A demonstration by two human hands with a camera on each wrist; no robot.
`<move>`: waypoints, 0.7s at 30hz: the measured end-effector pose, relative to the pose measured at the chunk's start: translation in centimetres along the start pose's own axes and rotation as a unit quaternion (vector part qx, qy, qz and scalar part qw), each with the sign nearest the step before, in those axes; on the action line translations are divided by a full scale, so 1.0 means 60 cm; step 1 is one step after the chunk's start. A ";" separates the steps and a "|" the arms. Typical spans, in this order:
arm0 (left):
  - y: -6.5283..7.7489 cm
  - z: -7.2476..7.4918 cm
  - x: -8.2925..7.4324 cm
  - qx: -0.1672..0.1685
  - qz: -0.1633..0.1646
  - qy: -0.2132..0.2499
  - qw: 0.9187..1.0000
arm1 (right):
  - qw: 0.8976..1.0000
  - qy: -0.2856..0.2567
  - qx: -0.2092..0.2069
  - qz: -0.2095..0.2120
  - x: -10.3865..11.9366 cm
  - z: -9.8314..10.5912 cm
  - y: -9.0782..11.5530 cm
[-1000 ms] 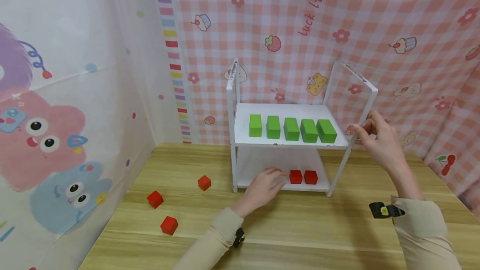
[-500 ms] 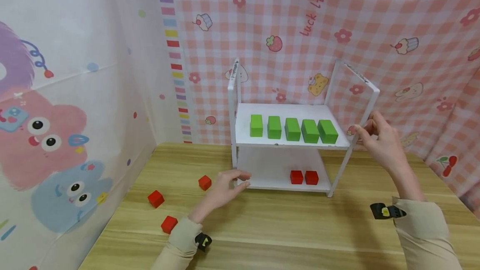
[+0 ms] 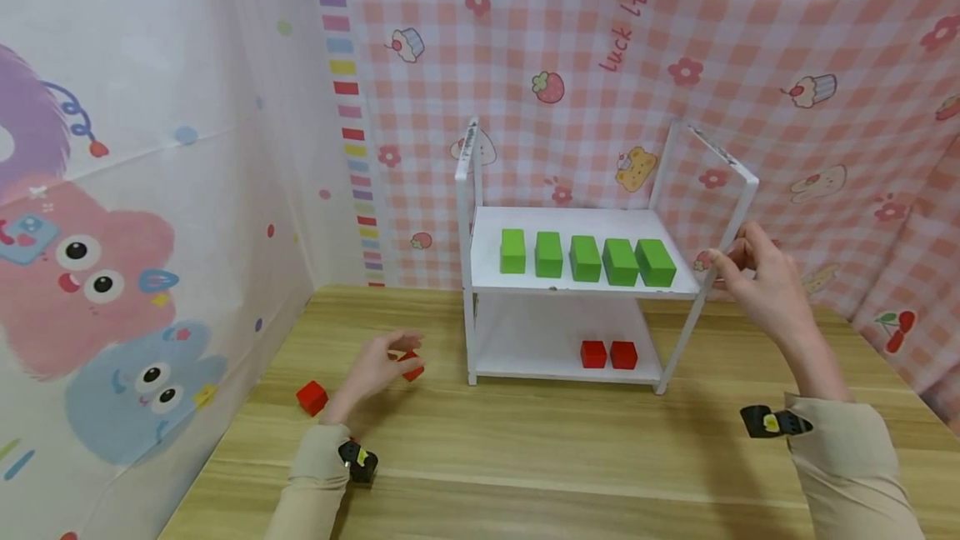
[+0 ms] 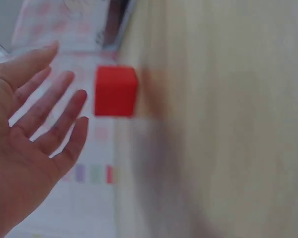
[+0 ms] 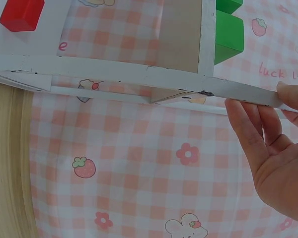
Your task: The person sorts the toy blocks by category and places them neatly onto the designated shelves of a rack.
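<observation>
My left hand point(image 3: 377, 367) hovers by a red cube point(image 3: 412, 366) on the table, partly covering it in the head view. In the left wrist view the fingers are spread, with a gap between them and the red cube point(image 4: 115, 91). My right hand point(image 3: 765, 282) pinches the front right post of a white two-tier shelf point(image 3: 585, 376) between thumb and fingers. The right wrist view shows the same grip on the white post point(image 5: 248, 91). Two red cubes, the left one point(image 3: 593, 354) and the right one point(image 3: 623, 355), stand on the lower tier.
Several green blocks point(image 3: 585, 258) stand in a row on the upper tier. Another red cube point(image 3: 312, 397) lies at the left of the wooden table point(image 3: 540, 457). One more is almost wholly hidden behind the left wrist. A patterned cloth point(image 3: 420, 107) hangs behind.
My left hand has left the lower tier and moved left across the table to the red cube nearest the shelf. The right hand keeps its hold on the post.
</observation>
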State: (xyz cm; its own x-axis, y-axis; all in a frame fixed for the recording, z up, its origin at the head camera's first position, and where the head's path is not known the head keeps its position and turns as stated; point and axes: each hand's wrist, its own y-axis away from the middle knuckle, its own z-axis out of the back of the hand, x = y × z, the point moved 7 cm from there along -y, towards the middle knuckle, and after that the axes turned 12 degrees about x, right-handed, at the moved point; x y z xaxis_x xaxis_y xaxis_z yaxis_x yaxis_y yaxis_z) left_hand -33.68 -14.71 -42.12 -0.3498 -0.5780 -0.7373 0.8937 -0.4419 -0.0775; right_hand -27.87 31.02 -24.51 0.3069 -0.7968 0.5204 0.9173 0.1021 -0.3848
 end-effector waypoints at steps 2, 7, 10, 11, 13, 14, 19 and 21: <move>0.002 0.002 0.019 0.006 0.014 0.003 1.000 | 1.000 0.001 0.000 0.001 0.000 0.000 0.000; 0.002 0.003 0.044 0.008 0.030 0.008 0.999 | 1.000 -0.001 0.001 0.002 0.000 0.000 0.000; 0.001 0.002 0.049 0.006 0.038 0.009 0.999 | 1.000 -0.003 0.002 0.001 0.000 0.000 0.000; 0.000 0.001 0.049 0.005 0.038 0.005 0.999 | 1.000 -0.003 0.002 0.001 0.000 0.000 0.000; -0.001 0.000 0.050 0.005 0.043 0.003 0.999 | 1.000 -0.003 0.004 -0.001 -0.001 0.000 0.000; -0.001 -0.002 0.051 0.005 0.045 0.000 0.999 | 1.000 -0.003 0.004 -0.001 -0.001 0.000 0.000; -0.003 -0.007 0.051 0.007 0.052 -0.008 0.999 | 1.000 -0.002 0.006 -0.005 -0.001 -0.002 -0.001; -0.003 -0.008 0.050 0.006 0.052 -0.013 0.999 | 1.000 -0.002 0.006 -0.005 -0.001 -0.002 -0.001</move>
State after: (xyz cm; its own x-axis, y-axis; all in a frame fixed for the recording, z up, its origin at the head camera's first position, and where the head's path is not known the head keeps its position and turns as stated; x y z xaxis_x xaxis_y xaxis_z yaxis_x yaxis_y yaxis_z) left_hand -34.74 -16.04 -44.64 -0.2622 -0.6385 -0.7235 0.9222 -0.3867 0.0071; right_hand -27.94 30.99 -24.58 0.2987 -0.7958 0.5267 0.9233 0.1014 -0.3704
